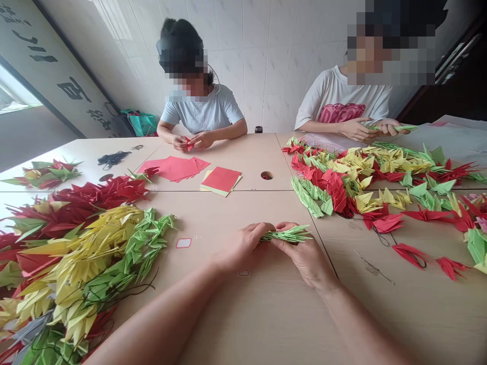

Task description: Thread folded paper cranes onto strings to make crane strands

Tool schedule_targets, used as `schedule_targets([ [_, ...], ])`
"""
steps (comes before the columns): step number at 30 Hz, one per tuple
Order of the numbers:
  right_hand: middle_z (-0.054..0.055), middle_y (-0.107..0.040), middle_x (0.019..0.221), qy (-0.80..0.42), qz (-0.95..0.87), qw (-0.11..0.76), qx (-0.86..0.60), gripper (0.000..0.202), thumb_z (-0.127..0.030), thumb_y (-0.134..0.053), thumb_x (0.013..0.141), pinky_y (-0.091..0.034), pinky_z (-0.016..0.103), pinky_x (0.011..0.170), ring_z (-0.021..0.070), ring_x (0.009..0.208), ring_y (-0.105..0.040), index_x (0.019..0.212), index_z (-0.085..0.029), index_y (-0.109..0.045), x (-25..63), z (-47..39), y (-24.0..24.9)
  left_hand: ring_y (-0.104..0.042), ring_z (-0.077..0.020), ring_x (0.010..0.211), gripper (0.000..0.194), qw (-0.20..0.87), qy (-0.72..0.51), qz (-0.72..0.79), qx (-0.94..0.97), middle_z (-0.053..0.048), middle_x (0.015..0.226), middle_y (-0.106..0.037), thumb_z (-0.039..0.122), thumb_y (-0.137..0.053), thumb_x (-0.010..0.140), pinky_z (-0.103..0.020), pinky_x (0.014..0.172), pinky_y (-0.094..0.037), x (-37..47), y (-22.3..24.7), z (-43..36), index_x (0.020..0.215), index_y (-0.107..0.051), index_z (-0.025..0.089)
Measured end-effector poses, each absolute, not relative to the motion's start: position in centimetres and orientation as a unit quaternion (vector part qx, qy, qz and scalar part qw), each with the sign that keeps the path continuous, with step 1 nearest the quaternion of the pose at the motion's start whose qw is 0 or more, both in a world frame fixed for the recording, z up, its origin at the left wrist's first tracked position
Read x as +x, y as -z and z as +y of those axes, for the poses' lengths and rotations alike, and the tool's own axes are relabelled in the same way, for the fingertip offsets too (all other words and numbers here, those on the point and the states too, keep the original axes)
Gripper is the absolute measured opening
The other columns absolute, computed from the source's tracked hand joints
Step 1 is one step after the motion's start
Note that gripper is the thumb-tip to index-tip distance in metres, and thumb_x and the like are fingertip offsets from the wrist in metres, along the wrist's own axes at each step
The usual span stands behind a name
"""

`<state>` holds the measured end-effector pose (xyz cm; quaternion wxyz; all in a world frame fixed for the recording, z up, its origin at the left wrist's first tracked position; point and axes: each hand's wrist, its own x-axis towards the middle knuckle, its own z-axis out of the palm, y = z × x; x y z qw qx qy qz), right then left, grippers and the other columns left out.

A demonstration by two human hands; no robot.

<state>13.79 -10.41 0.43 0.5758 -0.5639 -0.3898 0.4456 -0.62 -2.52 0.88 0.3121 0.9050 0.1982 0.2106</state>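
Both of my hands close round a bundle of green folded paper cranes [291, 233] just above the middle of the table. My left hand [251, 243] grips its left end, and my right hand [300, 256] holds it from below and the right. Thin pointed tips fan out to the right over my fingers; the rest of the bundle is hidden by my hands. A long needle [375, 267] lies on the table to the right of my right hand. Beyond it are loose red paper cranes [410, 254], one with dark thread.
A large heap of red, yellow and green cranes [87, 238] covers the left side. Another long pile [342, 172] lies at the right. Square paper sheets [221, 180] lie ahead, near a cable hole [267, 175]. Two people sit opposite, handling folded paper.
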Motion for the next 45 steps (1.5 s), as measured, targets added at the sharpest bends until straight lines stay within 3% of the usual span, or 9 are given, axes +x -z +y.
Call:
schedule_targets([
  [6,0.001,-0.062,0.085,-0.502,-0.367,0.583,-0.523,0.035,-0.034,-0.072,0.066,-0.045,0.030,0.074,0.0182,0.081,-0.057,0.094,-0.020,-0.055,13.6,-10.5,-0.3,-0.058,-0.0152,0.087,0.028,0.303,-0.188,0.179,0.917,-0.007,0.102,-0.061,0.028,-0.040,0.087,-0.025,0.073,-0.045,-0.8,-1.3,-2.7,0.112,-0.045,0.018],
  [14,0.002,-0.060,0.080,-0.481,-0.443,0.543,-0.526,0.019,-0.036,-0.064,0.075,-0.045,0.031,0.076,0.0183,0.082,-0.056,0.080,-0.018,-0.059,13.9,-10.5,-0.4,-0.054,-0.0110,0.072,0.018,0.352,-0.171,0.222,0.893,-0.002,0.085,-0.060,0.024,-0.038,0.086,-0.021,0.064,-0.041,-0.7,-1.1,-2.5,0.096,-0.052,0.018],
  [18,0.002,-0.061,0.088,-0.465,-0.412,0.574,-0.533,0.035,-0.036,-0.067,0.072,-0.046,0.032,0.080,0.0180,0.087,-0.057,0.102,-0.021,-0.056,14.2,-10.6,-0.4,-0.048,-0.0092,0.063,0.019,0.353,-0.155,0.241,0.891,0.001,0.076,-0.057,0.030,-0.038,0.087,-0.020,0.057,-0.037,-0.7,-1.3,-2.2,0.088,-0.052,0.017],
  [23,0.001,-0.058,0.094,-0.399,-0.417,0.611,-0.541,0.064,-0.036,-0.064,0.075,-0.047,0.032,0.081,0.0158,0.087,-0.057,0.131,-0.029,-0.033,14.9,-10.4,-0.4,-0.046,-0.0096,0.060,0.018,0.277,-0.141,0.274,0.910,0.002,0.071,-0.054,0.030,-0.038,0.087,-0.021,0.054,-0.034,-0.8,-1.4,-2.2,0.084,-0.052,0.019],
  [25,0.001,-0.058,0.092,-0.358,-0.443,0.594,-0.568,0.056,-0.036,-0.063,0.075,-0.047,0.031,0.079,0.0154,0.084,-0.057,0.125,-0.027,-0.042,15.2,-10.4,-0.2,-0.049,-0.0112,0.064,0.018,0.227,-0.135,0.285,0.921,0.001,0.075,-0.056,0.028,-0.037,0.088,-0.022,0.056,-0.035,-0.9,-1.4,-2.2,0.088,-0.052,0.020],
  [28,0.000,-0.060,0.079,-0.312,-0.464,0.532,-0.636,0.028,-0.038,-0.062,0.074,-0.046,0.027,0.069,0.0148,0.072,-0.056,0.097,-0.022,-0.059,15.4,-10.3,0.1,-0.052,-0.0150,0.075,0.018,0.158,-0.128,0.288,0.936,-0.001,0.080,-0.058,0.026,-0.037,0.088,-0.025,0.061,-0.038,-0.9,-1.2,-2.2,0.094,-0.053,0.021],
  [31,0.001,-0.060,0.072,-0.303,-0.460,0.505,-0.665,0.022,-0.041,-0.060,0.075,-0.044,0.026,0.062,0.0151,0.066,-0.055,0.082,-0.020,-0.060,15.7,-10.2,0.4,-0.050,-0.0177,0.084,0.017,0.120,-0.132,0.284,0.942,-0.003,0.089,-0.057,0.025,-0.040,0.087,-0.029,0.070,-0.041,-0.8,-1.1,-2.2,0.096,-0.054,0.020],
  [40,0.005,-0.066,0.083,-0.354,-0.466,0.514,-0.627,0.017,-0.034,-0.058,0.078,-0.046,0.030,0.072,0.0180,0.078,-0.060,0.085,-0.019,-0.059,15.8,-10.0,1.3,-0.047,-0.0189,0.087,0.026,0.127,-0.134,0.262,0.947,-0.005,0.094,-0.055,0.038,-0.043,0.087,-0.032,0.075,-0.042,-0.9,-1.0,-2.1,0.101,-0.055,0.021],
  [45,0.005,-0.065,0.080,-0.308,-0.496,0.477,-0.657,0.012,-0.028,-0.054,0.078,-0.047,0.031,0.071,0.0185,0.076,-0.061,0.085,-0.019,-0.058,15.3,-10.2,0.7,-0.048,-0.0191,0.086,0.030,0.132,-0.119,0.256,0.950,-0.005,0.092,-0.056,0.040,-0.039,0.088,-0.031,0.073,-0.043,-0.9,-1.1,-2.1,0.105,-0.056,0.023],
])
